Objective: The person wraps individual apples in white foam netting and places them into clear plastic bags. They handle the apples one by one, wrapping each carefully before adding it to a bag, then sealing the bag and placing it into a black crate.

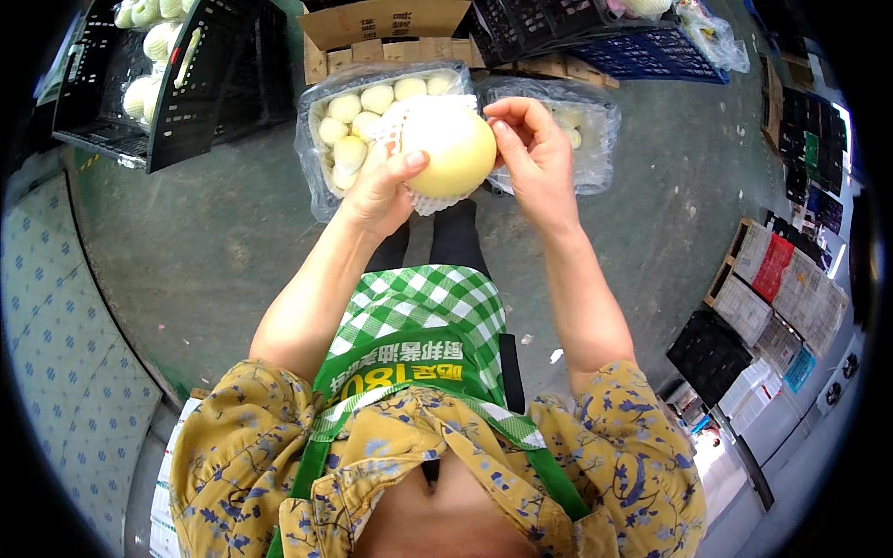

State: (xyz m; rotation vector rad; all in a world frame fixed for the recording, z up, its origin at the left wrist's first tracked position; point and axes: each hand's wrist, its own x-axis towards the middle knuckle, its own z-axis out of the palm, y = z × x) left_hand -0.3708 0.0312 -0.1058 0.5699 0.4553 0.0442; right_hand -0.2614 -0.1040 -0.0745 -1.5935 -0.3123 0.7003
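A large pale-yellow melon (456, 156) is held up in front of me, partly wrapped in a white foam net (395, 126). My left hand (379, 193) is closed round its left side, with the thumb lying over the net's edge. At the melon's right edge, my right hand (538, 158) has its fingers curled in a pinch by the skin. Whatever those fingertips hold, if anything, I cannot make out. Behind and below the melon stands a plastic-lined crate (314, 104) with several pale-yellow round fruits (350, 152) in it.
Right of it is a second plastic-lined crate (603, 126) with a few fruits. Black crates (200, 102) at the far left hold net-wrapped fruit. A cardboard box (386, 23) on wooden slats and a blue crate (651, 56) are at the back. Stacked boxes (781, 279) line the right.
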